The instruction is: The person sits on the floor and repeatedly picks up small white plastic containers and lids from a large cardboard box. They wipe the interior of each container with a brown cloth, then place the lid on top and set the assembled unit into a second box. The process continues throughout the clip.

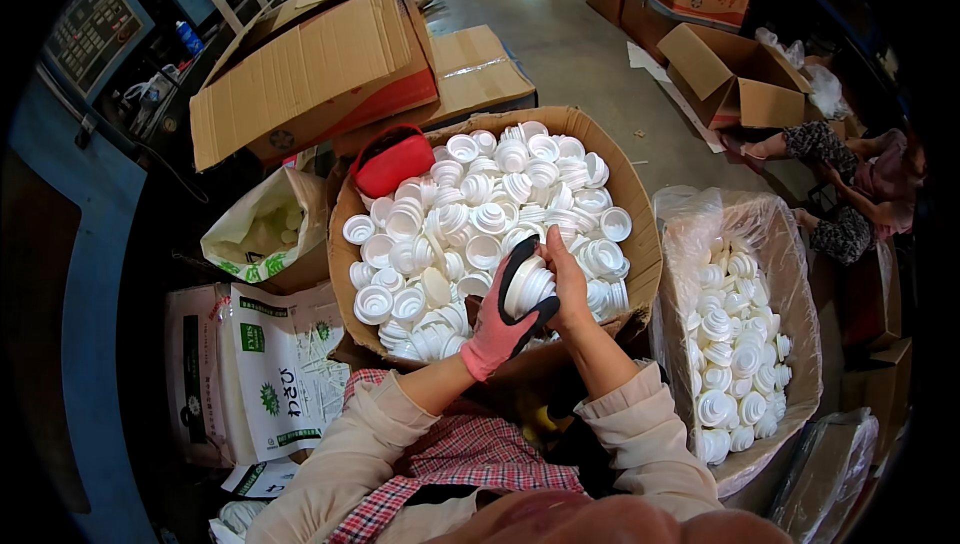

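Note:
A white ribbed round plastic part (529,289) is held between my two hands, over the near side of a big cardboard box (641,224). My left hand (497,325), in a pink and black glove, is closed around it from the left and below. My bare right hand (569,286) presses against its right side, fingers pointing up; the far side of the grip is hidden. Heaped in the box lie many similar white plastic parts (490,216), some showing hollow cup-like openings. A red pouch (394,162) rests on the heap at the far left corner.
To the right stands a plastic-lined box (806,344) of white parts. Cardboard boxes (310,69) lie beyond on the left, above a white sack (262,209). A blue machine (105,204) borders the left. Another person (860,189) sits at far right near an open carton (770,102).

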### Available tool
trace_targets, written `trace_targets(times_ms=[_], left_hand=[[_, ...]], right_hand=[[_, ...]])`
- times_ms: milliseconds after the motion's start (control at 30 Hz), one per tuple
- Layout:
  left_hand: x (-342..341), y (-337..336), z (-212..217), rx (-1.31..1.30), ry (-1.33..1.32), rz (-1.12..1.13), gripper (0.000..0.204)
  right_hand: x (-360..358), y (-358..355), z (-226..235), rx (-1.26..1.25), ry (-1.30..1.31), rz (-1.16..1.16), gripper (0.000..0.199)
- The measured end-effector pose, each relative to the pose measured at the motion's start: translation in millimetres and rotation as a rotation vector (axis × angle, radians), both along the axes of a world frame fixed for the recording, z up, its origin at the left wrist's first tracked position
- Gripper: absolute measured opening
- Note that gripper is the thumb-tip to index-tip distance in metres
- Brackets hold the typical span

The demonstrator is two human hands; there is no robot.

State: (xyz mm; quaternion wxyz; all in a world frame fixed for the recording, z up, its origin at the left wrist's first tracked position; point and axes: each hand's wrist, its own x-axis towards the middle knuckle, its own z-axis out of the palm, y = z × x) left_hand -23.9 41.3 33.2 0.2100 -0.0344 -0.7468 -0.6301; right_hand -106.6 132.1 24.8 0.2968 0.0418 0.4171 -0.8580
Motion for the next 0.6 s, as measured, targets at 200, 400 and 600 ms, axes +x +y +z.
trace_targets(times_ms=[200, 400, 600], left_hand=[[0, -2, -3, -0.018, -0.001, -0.006, 0.070], [0, -1, -3, -0.014, 0.005, -0.015, 0.070], [-1, -2, -7, -0.027, -0.003, -0.006, 0.070]], right_hand=[[4, 0, 12, -0.040, -0.027, 0.017, 0.053], [0, 3, 0, -0.080, -0.026, 0.047, 0.052], [1, 1, 2, -0.050, -0.046, 0.034, 0.053]])
